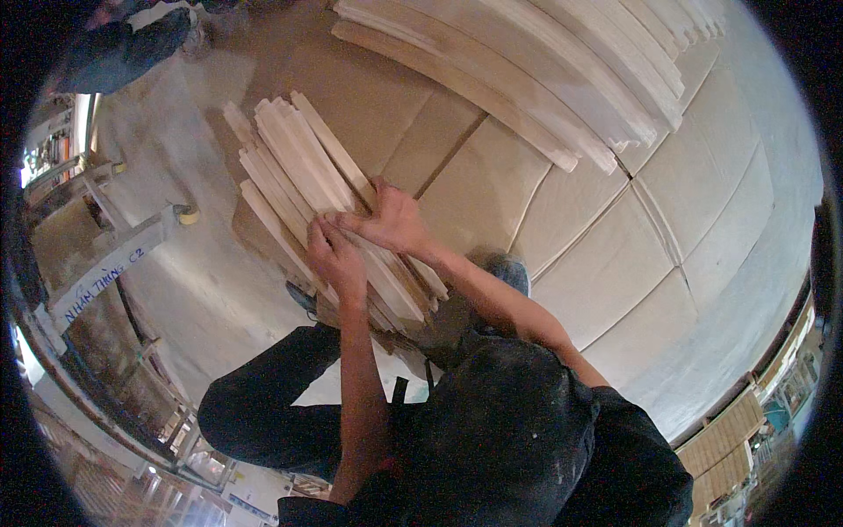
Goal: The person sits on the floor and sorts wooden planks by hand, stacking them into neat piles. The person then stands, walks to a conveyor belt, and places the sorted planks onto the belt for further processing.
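In front of me a bundle of pale wooden strips (303,162) lies lengthwise on brown cardboard, its ends uneven. My left hand (339,262) is closed on the strips near the middle of their length, fingertips pressed together on top. Beside it my right hand (392,221) grips the bundle from its right side, the thumb across the top and the fingers bent over the far edge. The two hands meet at the thumbs. Part of what the left fingers press on is hidden beneath them.
Longer wooden strips (518,70) lie in rows at the upper right on flattened cardboard sheets (597,255). A metal frame (114,263) with a lettered bar stands at the left. Another person's dark-clad leg (132,53) shows at the upper left. Wooden boards (724,439) are at the lower right.
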### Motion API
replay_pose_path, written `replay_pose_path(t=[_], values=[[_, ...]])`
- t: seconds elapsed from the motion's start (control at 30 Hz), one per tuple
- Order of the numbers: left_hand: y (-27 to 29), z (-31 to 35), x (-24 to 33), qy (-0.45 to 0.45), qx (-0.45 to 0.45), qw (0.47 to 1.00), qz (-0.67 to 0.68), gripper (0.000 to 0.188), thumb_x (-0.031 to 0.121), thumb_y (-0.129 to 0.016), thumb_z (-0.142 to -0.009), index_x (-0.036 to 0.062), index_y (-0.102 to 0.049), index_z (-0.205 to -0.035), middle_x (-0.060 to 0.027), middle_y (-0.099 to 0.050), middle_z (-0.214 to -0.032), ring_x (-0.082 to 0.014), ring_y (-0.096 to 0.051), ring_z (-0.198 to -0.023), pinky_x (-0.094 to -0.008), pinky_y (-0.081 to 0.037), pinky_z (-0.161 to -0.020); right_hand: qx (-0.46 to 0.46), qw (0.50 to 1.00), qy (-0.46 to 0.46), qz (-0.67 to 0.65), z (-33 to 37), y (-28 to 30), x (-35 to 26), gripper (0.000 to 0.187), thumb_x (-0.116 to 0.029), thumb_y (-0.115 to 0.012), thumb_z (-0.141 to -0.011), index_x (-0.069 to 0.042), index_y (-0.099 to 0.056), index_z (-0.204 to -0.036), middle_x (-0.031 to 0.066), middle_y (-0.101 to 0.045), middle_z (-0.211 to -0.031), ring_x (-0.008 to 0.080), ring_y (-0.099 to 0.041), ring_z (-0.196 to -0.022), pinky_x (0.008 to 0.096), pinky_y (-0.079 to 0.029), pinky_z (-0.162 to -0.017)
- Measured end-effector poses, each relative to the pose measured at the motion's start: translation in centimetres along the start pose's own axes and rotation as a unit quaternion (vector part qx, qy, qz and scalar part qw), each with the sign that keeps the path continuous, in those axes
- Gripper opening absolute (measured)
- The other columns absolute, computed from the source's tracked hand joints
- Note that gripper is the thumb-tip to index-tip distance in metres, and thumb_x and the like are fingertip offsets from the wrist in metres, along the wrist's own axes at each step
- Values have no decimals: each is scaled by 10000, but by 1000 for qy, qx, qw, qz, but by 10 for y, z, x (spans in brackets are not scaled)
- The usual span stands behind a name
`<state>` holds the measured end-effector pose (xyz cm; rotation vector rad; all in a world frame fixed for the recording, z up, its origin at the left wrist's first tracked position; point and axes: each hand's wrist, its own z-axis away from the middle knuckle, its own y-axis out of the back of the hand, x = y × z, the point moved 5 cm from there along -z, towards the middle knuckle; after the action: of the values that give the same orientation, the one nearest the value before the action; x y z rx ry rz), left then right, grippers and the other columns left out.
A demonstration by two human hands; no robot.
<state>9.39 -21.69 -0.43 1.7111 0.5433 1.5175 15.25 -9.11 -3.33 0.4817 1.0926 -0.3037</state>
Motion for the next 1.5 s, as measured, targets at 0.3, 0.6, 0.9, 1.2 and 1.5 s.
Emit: replay_pose_path(t=[0.3, 0.6, 0.9, 1.2, 1.5], values=[[-23, 16, 44, 10, 2, 992, 124, 343, 221, -420, -954, -40, -557, -1128, -163, -555, -1104, -285, -524, -1031, -360, -403, -913, -52, 979, -137, -142, 16, 26, 6, 657, -525, -658, -733, 59, -576, -1023, 243, -631, -884, 290, -633, -830, 392, -478, -735], [-56, 4, 95, 230, -161, 791, 543, 483, 373, -476, -928, 8, -468, -1244, -87, -528, -1182, -210, -504, -1066, -352, -388, -918, -36, 997, 8, 67, 11, 106, -41, 709, -412, -750, -658, 12, -460, -1146, 247, -597, -879, 354, -618, -798, 419, -491, -695], [-70, 5, 73, 10, -90, 967, 237, 617, 156, -667, -786, 50, -387, -1325, -110, -440, -1314, -311, -393, -1223, -419, -333, -998, 107, 882, 129, 441, 16, 122, 10, 797, -378, -732, -658, -39, -355, -1273, 253, -474, -1151, 419, -560, -936, 497, -504, -699], [-78, -112, 113, -475, -255, 768, -345, 1051, 260, -832, -556, 281, -244, -1427, -140, -260, -1449, -362, -227, -1338, -518, -192, -1092, 17, 932, 61, 356, 4, 142, 15, 520, -356, -637, -793, -80, -472, -1203, 189, -541, -1082, 374, -543, -1001, 444, -503, -754], [-101, -131, 128, -539, -348, 676, -363, 979, 156, -805, -569, 264, -298, -1399, -128, -419, -1347, -329, -367, -1273, -469, -293, -1070, 160, 905, 137, 371, 17, 161, 35, 377, -306, -625, -814, -95, -543, -1115, 153, -577, -1037, 361, -551, -969, 438, -483, -794]])
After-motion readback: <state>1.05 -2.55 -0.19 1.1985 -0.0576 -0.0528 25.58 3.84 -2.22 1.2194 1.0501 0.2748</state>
